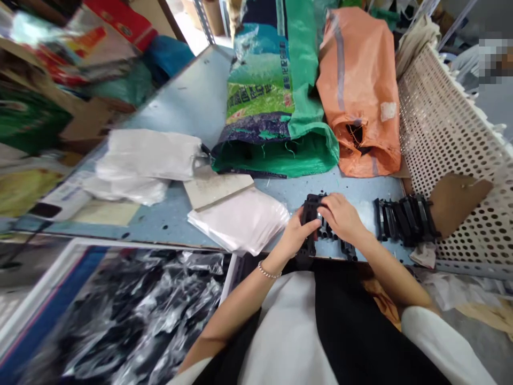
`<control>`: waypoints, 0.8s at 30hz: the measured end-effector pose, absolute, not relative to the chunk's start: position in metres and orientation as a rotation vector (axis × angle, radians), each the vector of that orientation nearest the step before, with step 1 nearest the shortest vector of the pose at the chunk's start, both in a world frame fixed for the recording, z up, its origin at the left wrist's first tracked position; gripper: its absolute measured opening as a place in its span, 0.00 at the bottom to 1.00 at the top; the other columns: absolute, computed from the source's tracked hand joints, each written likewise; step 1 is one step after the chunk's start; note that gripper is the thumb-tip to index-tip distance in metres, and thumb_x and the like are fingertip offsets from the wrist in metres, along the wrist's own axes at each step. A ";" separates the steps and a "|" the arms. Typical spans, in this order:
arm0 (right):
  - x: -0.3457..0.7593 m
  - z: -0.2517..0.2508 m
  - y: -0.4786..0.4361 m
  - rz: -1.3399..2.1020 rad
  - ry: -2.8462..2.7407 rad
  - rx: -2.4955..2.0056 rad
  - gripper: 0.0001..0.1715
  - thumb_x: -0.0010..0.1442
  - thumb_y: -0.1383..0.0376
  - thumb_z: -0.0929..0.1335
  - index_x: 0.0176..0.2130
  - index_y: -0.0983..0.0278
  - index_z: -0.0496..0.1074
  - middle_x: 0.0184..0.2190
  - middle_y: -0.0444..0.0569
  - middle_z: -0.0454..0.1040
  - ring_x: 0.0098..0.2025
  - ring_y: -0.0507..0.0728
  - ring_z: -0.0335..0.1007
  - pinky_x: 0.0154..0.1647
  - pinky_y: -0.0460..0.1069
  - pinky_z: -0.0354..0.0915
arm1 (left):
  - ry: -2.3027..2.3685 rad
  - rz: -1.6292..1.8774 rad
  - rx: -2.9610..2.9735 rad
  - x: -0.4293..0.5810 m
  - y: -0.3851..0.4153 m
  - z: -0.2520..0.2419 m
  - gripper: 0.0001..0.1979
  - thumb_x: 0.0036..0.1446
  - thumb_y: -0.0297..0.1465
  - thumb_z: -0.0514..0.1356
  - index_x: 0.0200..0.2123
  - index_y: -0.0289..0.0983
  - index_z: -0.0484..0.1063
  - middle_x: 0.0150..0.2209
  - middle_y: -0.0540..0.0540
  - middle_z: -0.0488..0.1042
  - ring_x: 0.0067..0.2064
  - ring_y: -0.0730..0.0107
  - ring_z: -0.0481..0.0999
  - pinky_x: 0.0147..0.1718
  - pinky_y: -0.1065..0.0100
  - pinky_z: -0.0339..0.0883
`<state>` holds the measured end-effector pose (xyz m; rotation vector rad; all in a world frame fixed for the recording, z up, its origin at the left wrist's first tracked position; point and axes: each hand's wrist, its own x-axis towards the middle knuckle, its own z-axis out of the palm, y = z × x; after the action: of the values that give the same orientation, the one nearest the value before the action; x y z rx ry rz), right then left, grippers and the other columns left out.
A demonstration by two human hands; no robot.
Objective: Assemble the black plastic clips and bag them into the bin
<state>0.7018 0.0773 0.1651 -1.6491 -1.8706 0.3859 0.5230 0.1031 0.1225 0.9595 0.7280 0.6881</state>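
Note:
My left hand (pixel 295 235) is closed around a long black plastic part (pixel 308 247), its thumb lying across the front. The fingers of my right hand (pixel 341 215) are bent in against the same part's upper right side, thumb and fingertips close together. Under and beside my right hand lie more small black plastic pieces (pixel 348 250), partly hidden by the fingers. Further right, a row of similar black plastic parts (pixel 404 219) stands packed side by side on the blue table (pixel 172 206).
Left of my hands lies a stack of clear plastic bags (pixel 240 222) under a cardboard piece (pixel 218 187). Behind are an open green woven sack (pixel 276 144) and an orange sack (pixel 364 91). A perforated white basket (pixel 452 128) borders the right. Bagged black parts fill a bin (pixel 160 310) below left.

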 end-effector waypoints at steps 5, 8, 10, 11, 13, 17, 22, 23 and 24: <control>0.685 0.149 0.086 0.775 -1.775 -1.579 0.28 0.75 0.47 0.53 0.33 0.60 0.64 0.27 0.42 0.67 0.29 0.53 0.64 0.34 0.48 0.60 | 0.802 0.753 0.842 0.520 0.094 0.118 0.28 0.48 0.47 0.73 0.43 0.38 0.66 0.21 0.55 0.71 0.20 0.73 0.70 0.22 0.70 0.66; 0.672 0.141 0.057 0.683 -2.017 -1.518 0.27 0.74 0.46 0.56 0.38 0.61 0.69 0.31 0.45 0.72 0.33 0.55 0.66 0.36 0.49 0.60 | 0.806 0.782 0.660 0.513 0.100 0.116 0.30 0.47 0.47 0.73 0.46 0.36 0.69 0.25 0.54 0.72 0.22 0.75 0.70 0.22 0.72 0.65; 0.664 0.135 0.034 0.385 -2.277 -1.431 0.23 0.73 0.48 0.61 0.40 0.63 0.72 0.34 0.50 0.74 0.36 0.57 0.66 0.38 0.51 0.59 | 0.789 0.766 0.570 0.510 0.102 0.116 0.32 0.45 0.46 0.75 0.48 0.36 0.71 0.28 0.54 0.72 0.23 0.77 0.70 0.21 0.74 0.64; 0.661 0.132 0.024 0.235 -2.370 -1.377 0.21 0.72 0.50 0.63 0.40 0.63 0.73 0.34 0.51 0.75 0.37 0.58 0.66 0.38 0.52 0.59 | 0.778 0.732 0.538 0.510 0.102 0.116 0.33 0.44 0.46 0.75 0.48 0.35 0.71 0.29 0.53 0.72 0.24 0.78 0.71 0.21 0.74 0.63; 0.656 0.123 0.011 0.064 -2.449 -1.285 0.18 0.73 0.54 0.63 0.38 0.63 0.73 0.33 0.51 0.75 0.37 0.58 0.66 0.37 0.52 0.58 | 0.765 0.635 0.487 0.511 0.099 0.117 0.33 0.43 0.45 0.76 0.47 0.33 0.72 0.29 0.53 0.72 0.24 0.78 0.70 0.21 0.74 0.63; 0.652 0.106 0.003 0.316 -2.301 -1.353 0.23 0.74 0.53 0.61 0.33 0.62 0.70 0.30 0.49 0.74 0.34 0.56 0.67 0.36 0.50 0.57 | 0.829 0.696 0.475 0.514 0.083 0.114 0.29 0.47 0.46 0.73 0.47 0.35 0.72 0.29 0.53 0.71 0.24 0.78 0.69 0.22 0.74 0.63; 0.639 0.097 0.010 1.142 -1.660 -1.588 0.27 0.75 0.49 0.56 0.32 0.61 0.66 0.25 0.42 0.69 0.28 0.53 0.65 0.31 0.47 0.59 | 0.977 1.179 0.878 0.506 0.068 0.103 0.25 0.52 0.44 0.72 0.48 0.39 0.70 0.33 0.52 0.74 0.27 0.76 0.71 0.29 0.72 0.68; 0.639 0.098 0.011 1.260 -1.593 -1.555 0.28 0.75 0.48 0.56 0.32 0.61 0.66 0.24 0.42 0.69 0.27 0.53 0.66 0.31 0.47 0.61 | 0.978 1.219 0.924 0.504 0.068 0.100 0.28 0.50 0.43 0.73 0.50 0.40 0.69 0.36 0.51 0.75 0.29 0.76 0.72 0.31 0.71 0.69; 0.642 0.100 0.011 1.316 -1.575 -1.530 0.28 0.75 0.48 0.56 0.32 0.61 0.67 0.25 0.42 0.69 0.28 0.53 0.67 0.32 0.47 0.63 | 0.968 1.216 0.950 0.501 0.070 0.098 0.30 0.48 0.42 0.74 0.52 0.41 0.68 0.37 0.51 0.76 0.30 0.75 0.73 0.32 0.71 0.71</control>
<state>0.6418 0.0114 0.1002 -1.5296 -1.5753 1.3161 0.5013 0.0702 0.0982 0.9503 0.9682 1.2160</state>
